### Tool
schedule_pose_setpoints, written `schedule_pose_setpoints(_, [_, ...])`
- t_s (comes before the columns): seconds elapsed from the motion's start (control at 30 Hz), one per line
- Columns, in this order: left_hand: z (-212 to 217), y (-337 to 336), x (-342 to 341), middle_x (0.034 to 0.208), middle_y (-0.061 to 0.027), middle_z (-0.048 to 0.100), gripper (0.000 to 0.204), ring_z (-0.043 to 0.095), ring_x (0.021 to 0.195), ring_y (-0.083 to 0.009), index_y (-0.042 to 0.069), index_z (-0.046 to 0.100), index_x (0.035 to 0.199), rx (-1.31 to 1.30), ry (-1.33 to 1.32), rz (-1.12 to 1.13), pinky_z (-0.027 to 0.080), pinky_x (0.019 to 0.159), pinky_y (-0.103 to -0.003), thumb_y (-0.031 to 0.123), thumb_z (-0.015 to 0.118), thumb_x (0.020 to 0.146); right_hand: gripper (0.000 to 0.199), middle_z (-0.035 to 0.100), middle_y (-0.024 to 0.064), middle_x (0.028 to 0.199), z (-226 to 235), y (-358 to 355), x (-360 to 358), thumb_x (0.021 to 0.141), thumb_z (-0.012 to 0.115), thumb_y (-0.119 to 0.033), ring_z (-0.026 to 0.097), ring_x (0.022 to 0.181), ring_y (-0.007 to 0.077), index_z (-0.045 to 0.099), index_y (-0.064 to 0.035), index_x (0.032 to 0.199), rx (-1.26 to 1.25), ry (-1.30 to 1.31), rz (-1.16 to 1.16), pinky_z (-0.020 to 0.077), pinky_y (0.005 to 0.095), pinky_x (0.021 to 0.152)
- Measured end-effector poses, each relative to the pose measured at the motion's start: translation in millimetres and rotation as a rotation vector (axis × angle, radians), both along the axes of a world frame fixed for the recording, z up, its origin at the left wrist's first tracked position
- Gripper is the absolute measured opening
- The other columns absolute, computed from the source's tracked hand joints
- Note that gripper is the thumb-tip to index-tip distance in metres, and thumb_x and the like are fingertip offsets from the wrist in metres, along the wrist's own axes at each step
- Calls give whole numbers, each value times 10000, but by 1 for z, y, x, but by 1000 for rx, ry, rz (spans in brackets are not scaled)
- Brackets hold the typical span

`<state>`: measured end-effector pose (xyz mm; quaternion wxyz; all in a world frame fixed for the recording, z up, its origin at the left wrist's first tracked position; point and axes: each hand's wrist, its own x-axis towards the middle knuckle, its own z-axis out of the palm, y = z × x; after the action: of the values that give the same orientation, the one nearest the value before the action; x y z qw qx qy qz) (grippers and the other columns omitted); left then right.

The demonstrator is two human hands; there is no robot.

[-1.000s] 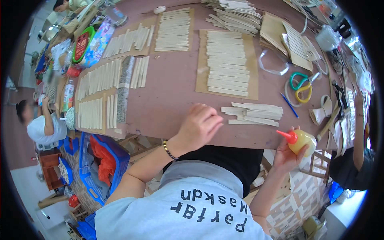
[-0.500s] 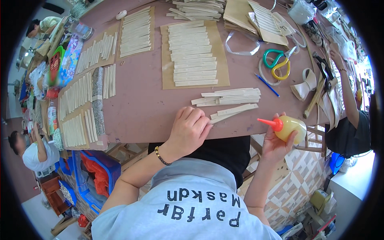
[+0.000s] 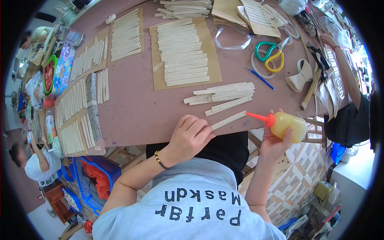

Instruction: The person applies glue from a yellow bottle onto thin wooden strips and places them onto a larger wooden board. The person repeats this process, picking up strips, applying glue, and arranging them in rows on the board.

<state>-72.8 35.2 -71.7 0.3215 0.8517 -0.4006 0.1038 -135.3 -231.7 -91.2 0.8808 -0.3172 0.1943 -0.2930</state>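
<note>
1. Table: across the upper frame.
2. Pile: centre, on the table.
3. Left hand: just below centre, fingers closed on a strip.
4. Right hand: right of centre, wrapped round a bottle.
5. Bottle: red tip at the strip's right end.
6. Strip: centre.

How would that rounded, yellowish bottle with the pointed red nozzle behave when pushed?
The bottle would probably roll on its side, given its rounded body, perhaps veering because its red nozzle tapers. The right hand holds it alone, so it's likely fairly light.
</note>
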Motion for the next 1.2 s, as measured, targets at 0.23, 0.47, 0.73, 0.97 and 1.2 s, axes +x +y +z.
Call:
schedule_pose_setpoints(0.23, [-1,4,-9,973,-59,610,254,565,929,-272,38,695,957,1,32,-24,465,882,-434,99,802,735,589,514,246,1358,-3,3,-12,919,691,-296,579,1193,458,434,-24,1374,-391,66,-13,553,492,962])
schedule_pose_setpoints(0.47, [-7,7,-11,972,-56,612,261,568,933,-272,40,702,961,-17,5,-39,476,869,-430,60,805,722,609,542,249,1319,8,15,-5,887,739,-219,601,1154,460,406,-33,1362,-416,45,-16,487,545,1018])
schedule_pose_setpoints(0.73, [-10,7,-11,947,-52,600,233,563,918,-268,50,709,942,-26,-2,-39,474,873,-436,68,804,730,607,531,243,1342,5,18,-3,905,720,-252,588,1173,469,408,-39,1380,-594,50,-6,467,529,1041])
schedule_pose_setpoints(0.97, [-10,8,-11,936,-47,594,218,559,909,-263,55,711,917,-40,3,-37,476,882,-441,72,812,725,625,528,251,1338,2,22,-11,897,730,-252,582,1178,474,403,-39,1385,-553,22,78,456,551,1043])
schedule_pose_setpoints(1.2, [-12,7,-11,909,-43,579,209,558,895,-264,62,698,883,-55,1,-19,482,876,-444,65,822,714,665,558,232,1298,6,34,-14,843,789,-208,607,1152,446,399,-59,1361,-480,26,93,498,530,997])
